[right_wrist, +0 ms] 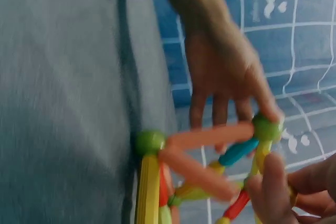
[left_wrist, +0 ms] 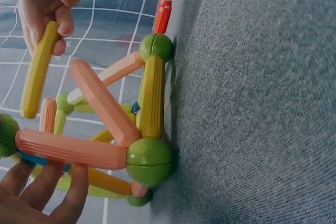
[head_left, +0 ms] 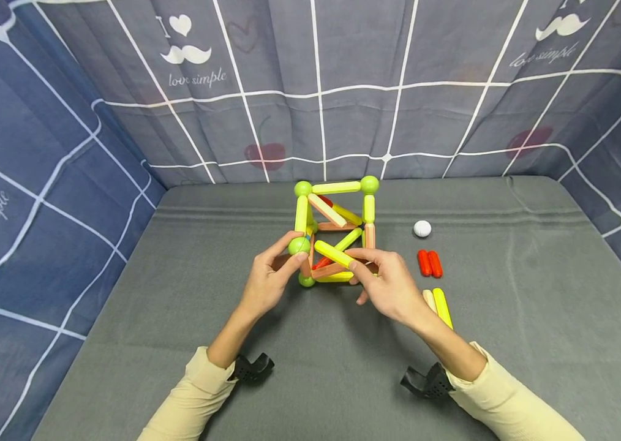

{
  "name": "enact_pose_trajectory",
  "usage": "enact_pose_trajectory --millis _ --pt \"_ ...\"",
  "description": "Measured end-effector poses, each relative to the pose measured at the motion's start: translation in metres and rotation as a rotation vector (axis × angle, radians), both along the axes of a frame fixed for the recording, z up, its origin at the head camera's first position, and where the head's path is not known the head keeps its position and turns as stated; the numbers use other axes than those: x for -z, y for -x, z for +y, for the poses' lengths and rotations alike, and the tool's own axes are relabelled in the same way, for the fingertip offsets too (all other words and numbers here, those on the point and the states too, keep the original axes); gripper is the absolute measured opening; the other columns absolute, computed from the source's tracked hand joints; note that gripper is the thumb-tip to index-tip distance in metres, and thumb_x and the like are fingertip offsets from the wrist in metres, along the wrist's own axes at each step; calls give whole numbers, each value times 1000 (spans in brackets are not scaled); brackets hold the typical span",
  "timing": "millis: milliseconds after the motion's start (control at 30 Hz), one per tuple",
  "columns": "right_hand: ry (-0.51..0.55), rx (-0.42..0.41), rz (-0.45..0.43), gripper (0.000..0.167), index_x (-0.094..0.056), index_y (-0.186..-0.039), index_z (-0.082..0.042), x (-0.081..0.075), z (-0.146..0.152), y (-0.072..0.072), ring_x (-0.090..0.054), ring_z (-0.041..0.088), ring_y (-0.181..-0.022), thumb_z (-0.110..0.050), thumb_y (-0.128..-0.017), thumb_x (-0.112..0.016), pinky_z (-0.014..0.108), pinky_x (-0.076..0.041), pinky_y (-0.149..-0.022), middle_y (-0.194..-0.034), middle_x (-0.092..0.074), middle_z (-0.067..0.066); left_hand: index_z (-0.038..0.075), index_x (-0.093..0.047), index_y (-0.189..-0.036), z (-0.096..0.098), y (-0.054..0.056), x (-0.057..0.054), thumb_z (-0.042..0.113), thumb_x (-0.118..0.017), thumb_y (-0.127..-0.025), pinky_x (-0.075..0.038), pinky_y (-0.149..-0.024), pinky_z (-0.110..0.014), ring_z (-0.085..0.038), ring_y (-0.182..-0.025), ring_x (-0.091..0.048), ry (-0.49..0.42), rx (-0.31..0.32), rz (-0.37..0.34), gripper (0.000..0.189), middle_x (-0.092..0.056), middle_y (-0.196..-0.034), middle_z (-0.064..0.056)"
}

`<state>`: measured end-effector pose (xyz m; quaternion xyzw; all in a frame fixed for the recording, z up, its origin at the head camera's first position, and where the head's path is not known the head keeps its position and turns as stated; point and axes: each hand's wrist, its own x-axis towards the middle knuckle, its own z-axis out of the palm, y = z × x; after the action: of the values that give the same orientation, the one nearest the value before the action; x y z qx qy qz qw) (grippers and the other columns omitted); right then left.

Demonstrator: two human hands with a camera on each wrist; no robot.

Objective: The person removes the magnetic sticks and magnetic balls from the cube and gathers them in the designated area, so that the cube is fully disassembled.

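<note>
A frame of magnetic rods and green balls stands on the grey cloth. My left hand (head_left: 269,278) pinches the green ball (head_left: 299,246) at its near upper left corner, its other fingers along the salmon upright rod (left_wrist: 71,149). My right hand (head_left: 393,286) pinches a yellow rod (head_left: 334,253) between thumb and fingers. That rod's free end points toward the held ball, with a small gap between them in the left wrist view. A slanted salmon rod (left_wrist: 105,103) rises from the lower green ball (left_wrist: 149,161). In the right wrist view the right fingers (right_wrist: 270,192) are blurred.
Right of the frame lie a white ball (head_left: 422,229), two red rods (head_left: 430,263), and a yellow rod (head_left: 443,308) beside a pale rod (head_left: 429,299), partly hidden by my right arm. A patterned blue curtain (head_left: 354,122) hangs behind the grey surface (head_left: 536,337).
</note>
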<state>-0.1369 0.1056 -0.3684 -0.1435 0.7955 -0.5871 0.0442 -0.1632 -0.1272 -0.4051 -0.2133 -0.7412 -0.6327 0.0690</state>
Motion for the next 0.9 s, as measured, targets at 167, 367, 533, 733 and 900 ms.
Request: enact_pose_trajectory --millis 167,367,533,733,900 --pt "21 13 -7 26 -66 -122 2 0 5 1 -66 23 -56 -3 -97 -59 37 -55 -53 -96 -69 20 -2 -57 -133 1 1 0 1 -61 -97 -54 -77 -38 -43 -98 -65 -11 6 18 37 -65 -112 -19" --pt "90 -39 -67 32 -59 -128 -1 3 10 -3 -68 27 -63 0 -96 -59 41 -55 -51 -102 -64 24 1 -58 -133 1 -1 1 2 -62 -97 -53 -71 -46 -35 -98 -67 8 -10 19 37 -65 -111 -17" --pt "139 -73 -94 48 -49 -140 -13 5 15 -6 -69 31 -76 5 -95 -55 46 -53 -47 -113 -53 23 3 -58 -134 1 -2 2 3 -63 -97 -53 -71 -44 -32 -98 -67 14 -13 20 37 -65 -111 -16" --pt "125 -105 -89 64 -43 -147 -26 3 23 -11 -68 35 -69 8 -93 -51 46 -54 -48 -114 -44 21 2 -59 -133 1 -1 1 2 -63 -96 -54 -73 -42 -34 -98 -67 9 -12 19 37 -66 -110 -17" --pt "149 -100 -77 81 -35 -152 -35 5 29 -14 -68 31 -65 14 -89 -51 46 -54 -48 -108 -43 22 0 -58 -133 0 1 1 1 -63 -96 -54 -75 -32 -32 -100 -67 6 -4 20 37 -65 -111 -17"
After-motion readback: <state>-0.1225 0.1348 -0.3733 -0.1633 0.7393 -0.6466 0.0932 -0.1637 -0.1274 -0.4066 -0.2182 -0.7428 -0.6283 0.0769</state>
